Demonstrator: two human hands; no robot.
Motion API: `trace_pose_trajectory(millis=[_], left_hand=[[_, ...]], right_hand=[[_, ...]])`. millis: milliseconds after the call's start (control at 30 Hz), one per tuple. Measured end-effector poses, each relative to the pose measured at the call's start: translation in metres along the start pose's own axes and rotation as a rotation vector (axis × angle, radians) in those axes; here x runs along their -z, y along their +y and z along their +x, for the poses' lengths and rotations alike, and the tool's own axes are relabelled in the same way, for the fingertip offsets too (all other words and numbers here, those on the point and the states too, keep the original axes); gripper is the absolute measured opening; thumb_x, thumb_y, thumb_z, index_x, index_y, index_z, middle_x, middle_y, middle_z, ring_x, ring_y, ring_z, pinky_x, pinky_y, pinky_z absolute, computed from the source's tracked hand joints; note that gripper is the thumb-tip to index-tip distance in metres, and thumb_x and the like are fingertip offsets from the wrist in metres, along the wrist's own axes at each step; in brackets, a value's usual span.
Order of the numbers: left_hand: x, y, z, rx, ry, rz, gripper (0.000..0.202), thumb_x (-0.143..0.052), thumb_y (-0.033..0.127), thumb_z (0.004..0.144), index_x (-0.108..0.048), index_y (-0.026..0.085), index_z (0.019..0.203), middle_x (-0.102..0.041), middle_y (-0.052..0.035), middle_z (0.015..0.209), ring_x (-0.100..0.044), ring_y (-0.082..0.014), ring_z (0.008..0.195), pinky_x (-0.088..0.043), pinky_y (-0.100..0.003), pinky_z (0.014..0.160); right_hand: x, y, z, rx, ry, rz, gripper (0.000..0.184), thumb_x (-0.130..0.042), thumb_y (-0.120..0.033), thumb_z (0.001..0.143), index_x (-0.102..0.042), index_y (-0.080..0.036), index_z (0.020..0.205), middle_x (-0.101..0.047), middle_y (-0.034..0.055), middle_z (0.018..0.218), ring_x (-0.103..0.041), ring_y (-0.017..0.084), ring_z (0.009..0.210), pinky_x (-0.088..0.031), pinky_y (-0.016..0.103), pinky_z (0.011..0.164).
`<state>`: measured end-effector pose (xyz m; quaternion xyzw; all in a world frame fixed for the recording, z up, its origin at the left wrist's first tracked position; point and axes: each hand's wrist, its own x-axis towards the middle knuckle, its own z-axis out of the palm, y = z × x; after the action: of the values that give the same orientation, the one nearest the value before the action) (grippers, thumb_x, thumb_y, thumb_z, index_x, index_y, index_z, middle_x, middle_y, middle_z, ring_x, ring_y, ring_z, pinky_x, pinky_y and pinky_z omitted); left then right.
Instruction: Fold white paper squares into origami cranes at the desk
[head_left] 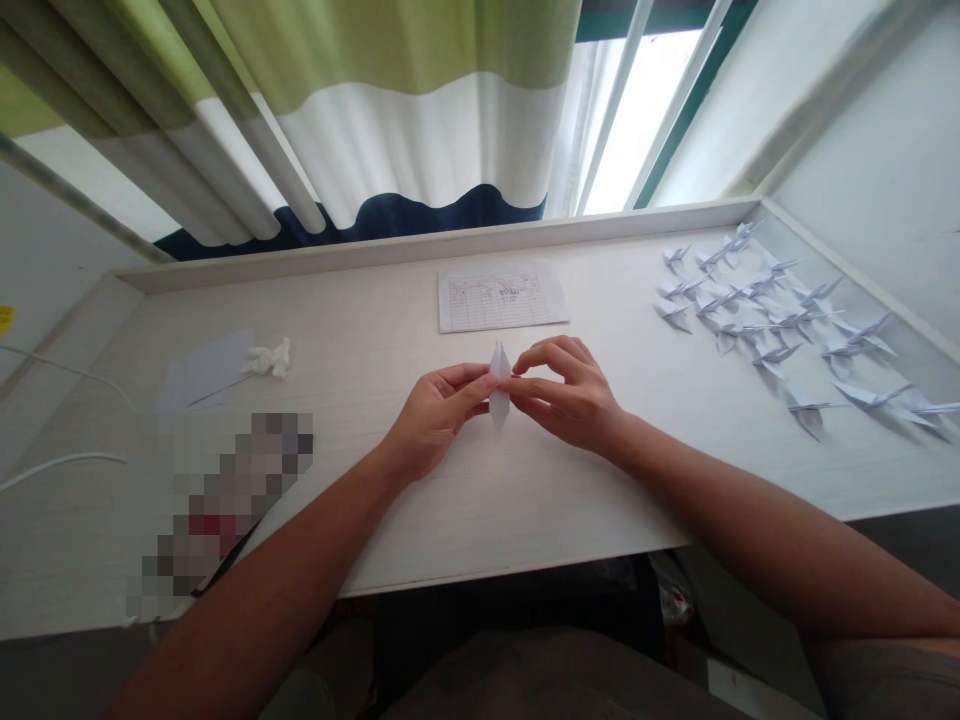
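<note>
A small white piece of folded paper (499, 412), a narrow diamond pointed at top and bottom, stands upright above the middle of the white table. My left hand (431, 418) pinches it from the left, thumb across its near face. From the other side my right hand (574, 400) meets its right edge with the fingertips drawn together and the index finger bent. The fingers partly cover the paper's middle, so its inner folds are hidden. To the right lie several folded white paper cranes (780, 355) with pointed tips, spread in a loose group.
Behind my hands lies a printed table sheet (491, 305). Crumpled white tissue (271, 358) and flat white paper sheets (202, 368) are at the left, near a blurred-out object (232, 500) and white cables (67, 458). A raised ledge (450, 240) borders the table (420, 540) below a curtain.
</note>
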<state>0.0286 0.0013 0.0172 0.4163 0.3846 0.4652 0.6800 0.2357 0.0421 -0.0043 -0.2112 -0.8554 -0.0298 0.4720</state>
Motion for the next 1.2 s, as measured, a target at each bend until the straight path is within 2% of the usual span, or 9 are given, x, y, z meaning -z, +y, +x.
trace_pose_trajectory(millis=[267, 433, 500, 567, 667, 767, 1000, 1100, 1200], left_hand=[[-0.001, -0.002, 0.001, 0.001, 0.076, 0.030, 0.026, -0.090, 0.040, 0.081, -0.082, 0.017, 0.089, -0.080, -0.0060, 0.090, -0.072, -0.0187, 0.087, -0.057, -0.035, 0.090], [-0.001, -0.004, 0.000, -0.066, 0.164, 0.167, 0.033, -0.081, 0.043, 0.088, -0.075, 0.019, 0.111, -0.078, -0.0093, 0.113, -0.072, -0.0240, 0.108, -0.056, -0.037, 0.093], [0.000, -0.006, 0.000, -0.179, 0.189, 0.294, 0.037, -0.079, 0.036, 0.090, -0.071, 0.022, 0.124, -0.076, -0.0092, 0.126, -0.068, -0.0249, 0.121, -0.054, -0.037, 0.099], [0.001, -0.008, -0.001, -0.224, 0.118, 0.377, 0.040, -0.075, 0.031, 0.093, -0.068, 0.024, 0.131, -0.076, -0.0088, 0.126, -0.068, -0.0242, 0.122, -0.053, -0.038, 0.102], [0.003, -0.012, -0.001, -0.183, 0.022, 0.389, 0.034, -0.073, 0.029, 0.094, -0.072, 0.022, 0.127, -0.079, -0.0082, 0.113, -0.073, -0.0235, 0.109, -0.054, -0.038, 0.098], [0.002, -0.014, 0.000, -0.173, 0.042, 0.362, 0.032, -0.080, 0.028, 0.088, -0.074, 0.022, 0.120, -0.079, -0.0075, 0.108, -0.073, -0.0238, 0.106, -0.056, -0.037, 0.095], [-0.002, -0.008, 0.000, -0.178, 0.121, 0.336, 0.019, -0.087, 0.036, 0.083, -0.078, 0.020, 0.090, -0.078, -0.0033, 0.088, -0.070, -0.0190, 0.084, -0.055, -0.031, 0.079], [-0.001, -0.005, 0.001, -0.153, 0.183, 0.356, 0.022, -0.087, 0.039, 0.081, -0.076, 0.020, 0.077, -0.073, -0.0010, 0.077, -0.064, -0.0168, 0.075, -0.052, -0.030, 0.074], [0.000, -0.004, 0.001, -0.106, 0.167, 0.341, 0.024, -0.087, 0.040, 0.079, -0.077, 0.020, 0.072, -0.070, -0.0003, 0.072, -0.058, -0.0148, 0.068, -0.048, -0.029, 0.071]], right_hand=[[0.001, -0.001, 0.000, -0.088, -0.134, 0.048, 0.011, -0.069, -0.024, 0.102, -0.077, -0.032, 0.102, -0.075, 0.0043, 0.101, -0.065, 0.023, 0.093, -0.047, 0.041, 0.080], [0.004, -0.007, 0.006, -0.198, -0.017, 0.176, 0.008, -0.071, -0.025, 0.100, -0.077, -0.029, 0.099, -0.075, 0.0048, 0.097, -0.067, 0.022, 0.090, -0.051, 0.041, 0.080], [0.004, -0.010, 0.008, -0.337, 0.040, 0.313, 0.005, -0.072, -0.026, 0.099, -0.076, -0.027, 0.096, -0.074, 0.0046, 0.093, -0.067, 0.021, 0.087, -0.053, 0.040, 0.078], [0.003, -0.011, 0.008, -0.536, 0.052, 0.479, 0.010, -0.073, -0.032, 0.099, -0.074, -0.025, 0.092, -0.074, 0.0036, 0.088, -0.067, 0.020, 0.082, -0.053, 0.037, 0.074], [-0.002, -0.010, 0.005, -0.814, 0.023, 0.686, 0.024, -0.076, -0.045, 0.095, -0.073, -0.022, 0.087, -0.074, 0.0024, 0.083, -0.065, 0.017, 0.074, -0.053, 0.034, 0.069], [-0.007, -0.009, 0.002, -0.944, -0.013, 0.796, 0.034, -0.081, -0.053, 0.090, -0.074, -0.020, 0.086, -0.073, 0.0023, 0.080, -0.062, 0.015, 0.069, -0.050, 0.031, 0.064], [-0.007, -0.013, 0.004, -0.888, -0.133, 0.878, 0.032, -0.076, -0.052, 0.094, -0.072, -0.021, 0.090, -0.073, 0.0037, 0.087, -0.064, 0.017, 0.079, -0.051, 0.032, 0.069], [-0.004, -0.013, 0.003, -0.848, -0.138, 0.859, 0.022, -0.074, -0.041, 0.095, -0.072, -0.022, 0.106, -0.072, 0.0029, 0.092, -0.066, 0.017, 0.084, -0.053, 0.033, 0.073], [-0.001, -0.012, 0.004, -0.798, -0.178, 0.877, 0.019, -0.076, -0.029, 0.091, -0.069, -0.023, 0.108, -0.069, 0.0017, 0.093, -0.066, 0.018, 0.087, -0.053, 0.033, 0.075]])
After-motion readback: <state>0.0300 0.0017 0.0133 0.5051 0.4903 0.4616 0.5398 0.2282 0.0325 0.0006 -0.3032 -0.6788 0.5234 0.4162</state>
